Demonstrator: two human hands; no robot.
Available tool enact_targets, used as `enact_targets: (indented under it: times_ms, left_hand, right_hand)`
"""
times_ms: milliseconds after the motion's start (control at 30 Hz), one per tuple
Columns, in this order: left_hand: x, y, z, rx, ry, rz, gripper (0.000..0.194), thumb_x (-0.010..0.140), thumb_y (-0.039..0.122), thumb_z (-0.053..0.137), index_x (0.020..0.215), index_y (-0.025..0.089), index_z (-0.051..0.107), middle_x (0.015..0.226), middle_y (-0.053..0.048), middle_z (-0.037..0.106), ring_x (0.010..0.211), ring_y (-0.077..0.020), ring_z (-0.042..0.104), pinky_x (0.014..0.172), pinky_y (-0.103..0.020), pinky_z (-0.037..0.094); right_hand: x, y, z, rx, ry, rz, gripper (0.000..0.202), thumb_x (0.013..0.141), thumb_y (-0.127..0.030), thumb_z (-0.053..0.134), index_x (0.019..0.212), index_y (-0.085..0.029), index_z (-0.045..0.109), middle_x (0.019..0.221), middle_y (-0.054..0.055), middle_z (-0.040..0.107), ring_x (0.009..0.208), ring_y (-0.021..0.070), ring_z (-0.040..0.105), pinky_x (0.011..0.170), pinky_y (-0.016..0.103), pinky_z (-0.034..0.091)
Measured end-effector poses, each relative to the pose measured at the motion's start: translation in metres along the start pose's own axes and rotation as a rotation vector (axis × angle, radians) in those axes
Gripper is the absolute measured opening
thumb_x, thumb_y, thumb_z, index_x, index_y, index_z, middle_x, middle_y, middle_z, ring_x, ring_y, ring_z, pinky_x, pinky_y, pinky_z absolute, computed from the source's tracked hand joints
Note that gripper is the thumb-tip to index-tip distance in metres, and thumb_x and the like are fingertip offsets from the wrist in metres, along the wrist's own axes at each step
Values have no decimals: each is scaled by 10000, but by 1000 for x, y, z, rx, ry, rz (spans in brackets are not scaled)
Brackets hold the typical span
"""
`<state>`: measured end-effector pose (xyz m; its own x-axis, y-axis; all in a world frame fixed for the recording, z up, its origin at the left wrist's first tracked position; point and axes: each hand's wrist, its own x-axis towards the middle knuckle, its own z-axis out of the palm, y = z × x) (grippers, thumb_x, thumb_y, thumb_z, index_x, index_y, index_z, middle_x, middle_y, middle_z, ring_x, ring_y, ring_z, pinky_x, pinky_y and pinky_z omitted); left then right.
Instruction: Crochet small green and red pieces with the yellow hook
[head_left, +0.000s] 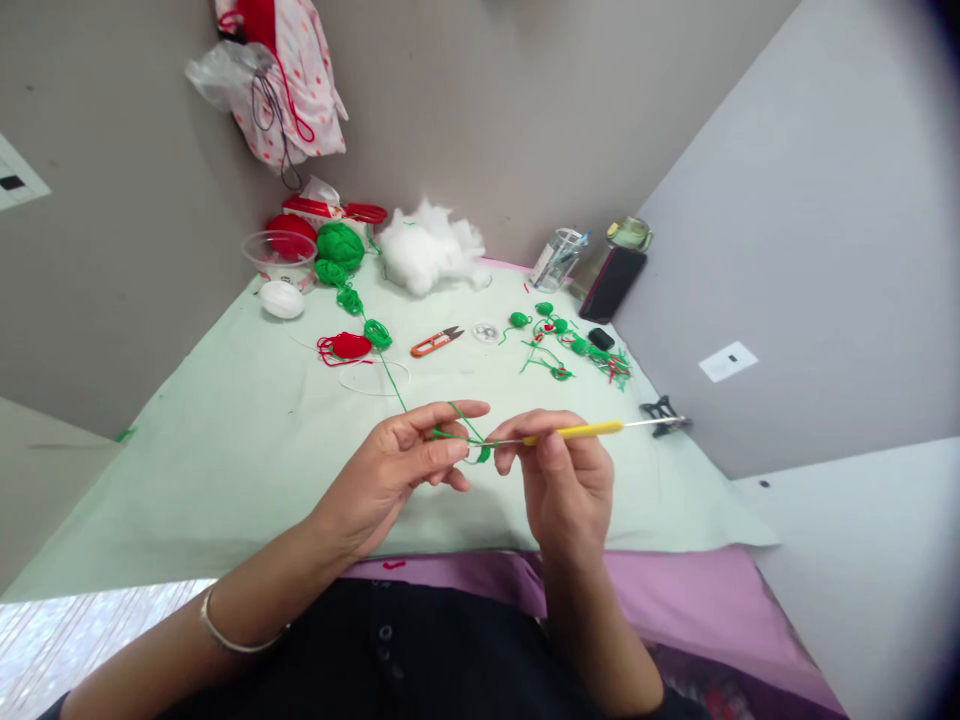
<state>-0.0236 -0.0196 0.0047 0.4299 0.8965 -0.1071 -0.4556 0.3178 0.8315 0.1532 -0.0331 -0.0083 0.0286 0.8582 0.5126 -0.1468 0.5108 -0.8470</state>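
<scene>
Near the table's front, my left hand (405, 450) pinches a small green crocheted piece (484, 453), with green yarn looped over its raised index finger. My right hand (564, 470) grips a crochet hook (585, 431) with a yellow handle, its metal tip pointing left into the green piece. From my left hand a strand of yarn runs back to a green bundle (377, 334) on the table. Part of the small piece is hidden by the fingers.
Orange thread snips (437, 342), a red yarn bundle (349, 346) and white stuffing (427, 247) lie beyond my hands. Several small green pieces (579, 346) are at the right, near a phone (613, 285). A plastic tub (279, 262) stands back left.
</scene>
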Motion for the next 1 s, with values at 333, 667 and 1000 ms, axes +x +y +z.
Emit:
enact_targets:
  times_ms: [333, 667, 1000]
  left_hand:
    - [1, -5, 3, -197, 28, -96, 421, 820, 275, 852, 1231, 209, 786, 710, 47, 530, 581, -46, 426, 634, -189, 512]
    - [-2, -10, 9, -83, 107, 2, 507, 767, 267, 899, 1258, 248, 776, 808, 23, 645, 664, -85, 574, 675, -223, 500]
    - [3, -4, -2, -217, 13, -103, 301, 811, 219, 843, 1108, 176, 835, 700, 40, 523, 571, -38, 394, 651, -179, 528]
  right_hand:
    - [-17, 7, -1, -769, -59, -530, 391, 950, -85, 638, 1265, -297, 733, 1136, 80, 754, 988, 224, 738, 778, 365, 634]
    - [-11, 15, 13, -639, 97, -400, 264, 960, -139, 654, 1112, -316, 779, 1049, 53, 751, 848, 188, 721, 657, 321, 614]
    - [3, 3, 3, -92, 196, -94, 196, 1022, -251, 569, 955, -238, 752, 808, 24, 691, 567, 118, 583, 519, 276, 512]
